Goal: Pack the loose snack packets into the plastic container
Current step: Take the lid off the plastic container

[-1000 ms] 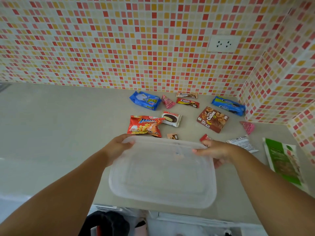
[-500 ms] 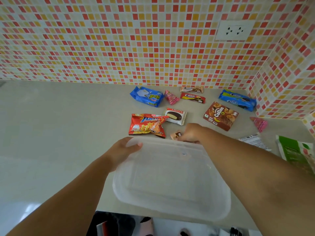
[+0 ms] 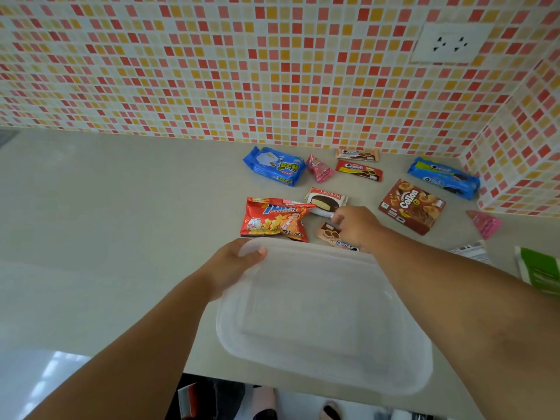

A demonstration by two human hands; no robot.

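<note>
R hand (image 3: 356, 227) advanced onto small crinkly brown packet (image 3: 328, 233).

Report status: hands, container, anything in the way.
Left hand grips container rim. Right hand on small brown packet, grip unclear. Container empty. Red snack bag lies against its far edge.

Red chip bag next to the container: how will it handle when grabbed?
The red chip bag looks puffed and crinkled, so it's probably light and will likely dent under a pinch. Its glossy film may be slippery. It lies flat on the counter, so it's unlikely to roll.
</note>
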